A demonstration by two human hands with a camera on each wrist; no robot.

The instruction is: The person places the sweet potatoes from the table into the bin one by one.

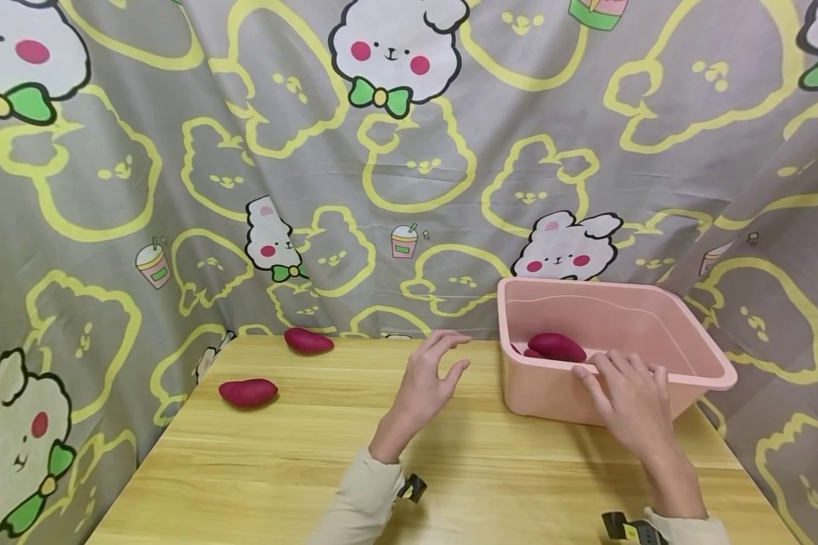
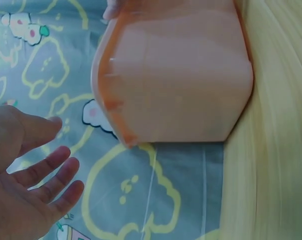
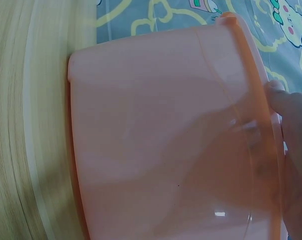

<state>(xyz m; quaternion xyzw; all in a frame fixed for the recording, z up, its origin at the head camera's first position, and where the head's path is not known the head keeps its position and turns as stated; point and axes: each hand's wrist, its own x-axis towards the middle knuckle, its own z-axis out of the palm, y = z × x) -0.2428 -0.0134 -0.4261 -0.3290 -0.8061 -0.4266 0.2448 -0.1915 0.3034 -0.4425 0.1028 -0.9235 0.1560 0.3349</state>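
A pink plastic bin (image 1: 552,390) stands on the right side of the table. My right hand (image 1: 630,401) holds its near rim, fingers hooked over the edge; in the right wrist view the thumb lies along the rim. Inside the bin lies a purple-red sweet potato (image 1: 557,347), with parts of others half hidden behind the near wall. My left hand (image 1: 426,378) hovers left of the bin, fingers loosely bent and apart, with nothing in it. Two more sweet potatoes lie at the left: one (image 1: 248,393) near the left edge, another (image 1: 309,341) at the back edge.
The wooden table (image 1: 300,469) has its back edge against a grey curtain (image 1: 409,182) printed with yellow outlines and white rabbits. The curtain also closes in the left and right sides. The bin's tall walls rise well above the tabletop.
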